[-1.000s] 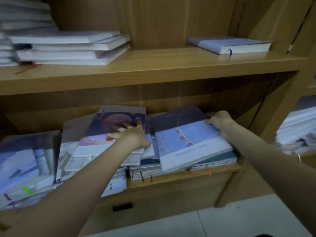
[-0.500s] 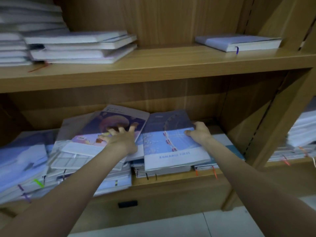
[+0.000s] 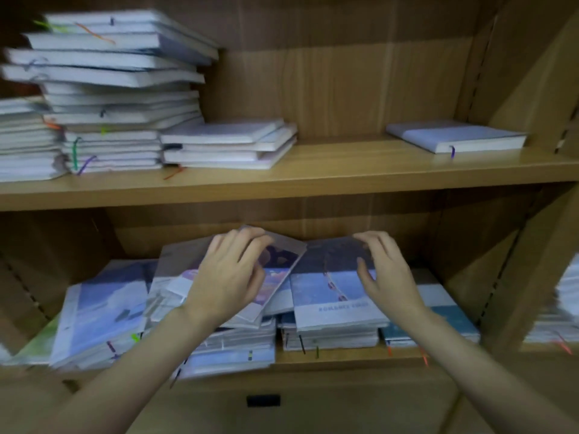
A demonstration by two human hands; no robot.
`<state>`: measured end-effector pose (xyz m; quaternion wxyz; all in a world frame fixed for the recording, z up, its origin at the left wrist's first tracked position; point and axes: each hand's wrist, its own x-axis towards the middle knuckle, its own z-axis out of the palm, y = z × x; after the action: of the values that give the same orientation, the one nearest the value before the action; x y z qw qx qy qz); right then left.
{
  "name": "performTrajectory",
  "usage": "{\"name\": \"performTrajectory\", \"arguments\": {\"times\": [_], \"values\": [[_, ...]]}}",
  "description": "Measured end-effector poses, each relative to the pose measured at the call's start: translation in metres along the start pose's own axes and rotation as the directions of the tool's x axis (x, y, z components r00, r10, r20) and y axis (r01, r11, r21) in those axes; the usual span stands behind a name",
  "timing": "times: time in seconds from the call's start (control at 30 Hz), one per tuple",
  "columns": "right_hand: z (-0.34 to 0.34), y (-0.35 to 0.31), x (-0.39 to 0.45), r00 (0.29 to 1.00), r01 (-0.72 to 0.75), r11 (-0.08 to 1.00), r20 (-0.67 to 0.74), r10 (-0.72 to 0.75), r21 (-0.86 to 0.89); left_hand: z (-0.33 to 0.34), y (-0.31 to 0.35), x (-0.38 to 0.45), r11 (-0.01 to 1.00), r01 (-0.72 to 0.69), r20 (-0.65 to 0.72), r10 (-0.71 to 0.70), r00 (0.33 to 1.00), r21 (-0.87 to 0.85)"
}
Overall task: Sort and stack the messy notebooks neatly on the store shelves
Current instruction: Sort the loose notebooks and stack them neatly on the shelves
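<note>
Messy notebooks lie in piles on the lower shelf [image 3: 344,358]. My left hand [image 3: 228,277] lies on a purple-cover notebook [image 3: 282,258] that sits tilted on top of the middle pile, with its fingers curled over the notebook's far edge. My right hand [image 3: 385,270] grips the far edge of a blue-cover notebook [image 3: 332,305], thumb on the cover and fingers hooked over the top. This blue notebook lies on a short pile just right of the purple one, and their far corners almost touch.
A slumped pile of blue notebooks [image 3: 103,311] fills the lower left, and a teal notebook [image 3: 451,321] lies at the right. The upper shelf [image 3: 344,170] carries tall uneven stacks [image 3: 109,98], a low stack [image 3: 228,142] and a single notebook [image 3: 457,136]. More stacks [image 3: 560,308] stand beyond the right partition.
Both hands slid from the notebooks' covers and sides to their far edges. The blue notebook turned straighter on its pile. The view tilted upward, so more of the upper shelf shows.
</note>
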<state>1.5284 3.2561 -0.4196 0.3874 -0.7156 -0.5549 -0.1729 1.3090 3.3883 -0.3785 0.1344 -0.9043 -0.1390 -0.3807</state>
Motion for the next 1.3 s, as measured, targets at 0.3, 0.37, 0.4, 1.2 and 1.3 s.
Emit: {"name": "performTrajectory", "arguments": {"times": [0.3, 0.37, 0.4, 1.2, 1.3], "values": [[-0.08, -0.101, 0.063, 0.975, 0.223, 0.975, -0.004, -0.223, -0.021, -0.081, -0.047, 0.038, 0.983, 0.183, -0.17, -0.179, 0.969, 0.013], [-0.076, -0.119, 0.089, 0.986, 0.09, 0.993, 0.134, -0.099, 0.077, -0.084, -0.064, 0.035, 0.957, 0.288, -0.133, -0.288, 0.948, -0.026], [-0.071, -0.128, 0.103, 0.978, 0.029, 0.993, 0.203, -0.051, 0.113, -0.086, -0.072, 0.034, 0.943, 0.329, -0.122, -0.332, 0.935, -0.047], [-0.041, -0.111, 0.19, 0.924, -0.213, 0.977, 0.329, 0.196, 0.017, -0.068, -0.089, 0.112, 0.75, 0.591, 0.422, -0.452, 0.786, -0.298], [-0.056, -0.1, 0.185, 0.932, -0.233, 0.972, 0.292, 0.215, 0.027, -0.062, -0.08, 0.119, 0.73, 0.575, 0.447, -0.402, 0.799, -0.371]]}}
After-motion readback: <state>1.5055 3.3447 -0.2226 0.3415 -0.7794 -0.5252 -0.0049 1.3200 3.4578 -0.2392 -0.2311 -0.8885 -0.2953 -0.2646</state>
